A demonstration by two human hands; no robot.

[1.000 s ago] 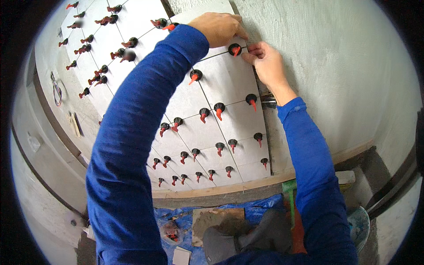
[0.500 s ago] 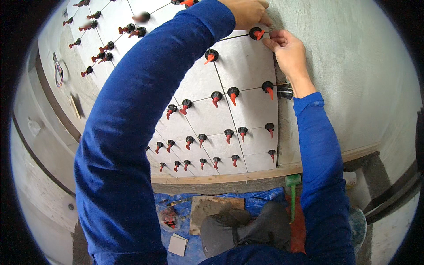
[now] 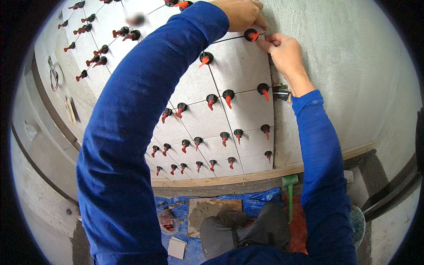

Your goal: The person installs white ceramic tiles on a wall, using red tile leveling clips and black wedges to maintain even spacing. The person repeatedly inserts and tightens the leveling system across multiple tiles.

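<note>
Grey-white square tiles (image 3: 240, 62) cover the wall before me, with black round levelling spacers bearing red levers along their joints. My left hand (image 3: 240, 14) is raised at the upper edge, fingers curled together beside the right end of a joint; what it grips is hidden. Just below it, my right hand (image 3: 286, 55) is closed, thumb and fingertips pinched at the tiles' right edge. Anything in that pinch is too small to name. Right beside both hands' fingertips sits one levelling spacer (image 3: 251, 35), its orange-red lever tilted.
Bare grey plaster (image 3: 335, 75) borders the tiles on the right. A wooden batten (image 3: 212, 182) runs below them. On the floor are a blue tarp (image 3: 260, 198), a mortar-smeared board (image 3: 194, 216), a green mallet (image 3: 290, 181), a bag of red parts (image 3: 168, 221) and a bucket (image 3: 357, 225).
The view has shifted slightly, so the wall appears a little further left. My right hand's fingers have drawn closer together at the tile edge; my left hand stays beside the same spacer.
</note>
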